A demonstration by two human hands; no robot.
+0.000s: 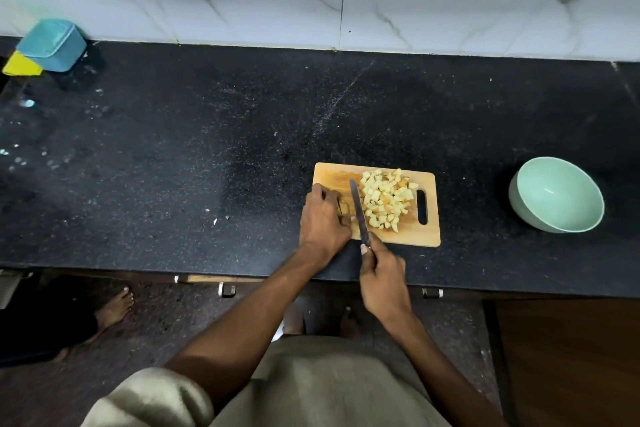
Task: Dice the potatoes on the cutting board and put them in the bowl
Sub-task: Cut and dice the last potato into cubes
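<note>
1. Black speckled countertop [207, 149] runs under a marbled wall, with the wooden cutting board [408, 232] near its front edge and the pale green bowl [557, 194] well apart to the right, holding nothing that shows.
2. On the board's left part, the left hand [322, 215] curls over the last potato piece [343, 207], fingers bent round it.
3. Gripping the handle of the knife [356, 208], the right hand [381, 276] is closed tightly.
4. The blade's long axis runs near to far, tip pointing away, just beside the holding fingers.
5. A heap of diced potato [384, 199] lies right of the blade.
6. Risk, as I judge it: so small a piece may roll, bringing the edge onto the fingertips, and cubes could scatter during the carry to the bowl.
</note>
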